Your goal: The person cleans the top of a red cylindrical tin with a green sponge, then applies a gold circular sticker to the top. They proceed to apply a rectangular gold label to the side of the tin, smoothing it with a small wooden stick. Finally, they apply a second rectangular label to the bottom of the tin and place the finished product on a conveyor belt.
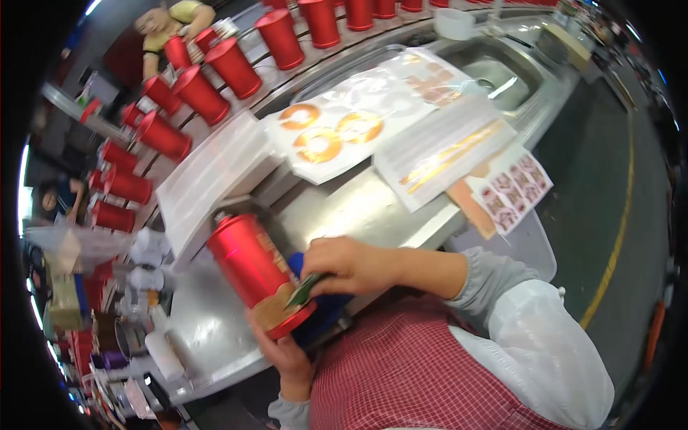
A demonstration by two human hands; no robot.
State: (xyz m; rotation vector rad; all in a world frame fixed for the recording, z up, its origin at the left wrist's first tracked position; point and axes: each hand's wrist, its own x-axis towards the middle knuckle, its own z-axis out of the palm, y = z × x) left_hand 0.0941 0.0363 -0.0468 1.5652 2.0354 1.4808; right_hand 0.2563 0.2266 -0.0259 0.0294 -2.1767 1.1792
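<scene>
A shiny red metal canister lies tilted in front of me, its narrow neck pointing away. Around its near end my left hand is closed, fingers supporting the rim from below. A tan patch covers part of the wall by that rim. My right hand grips a small flat dark-green tool, whose edge meets the canister at the tan patch. Gold markings show on the canister's side, partly hidden by the hand. Something blue sits beneath and beside it, mostly covered.
Sheets with gold ring-shaped stickers and gold strips lie on the steel table. A white box stands left of them. Several red canisters line the far conveyor, where people stand. A sink is at the back right.
</scene>
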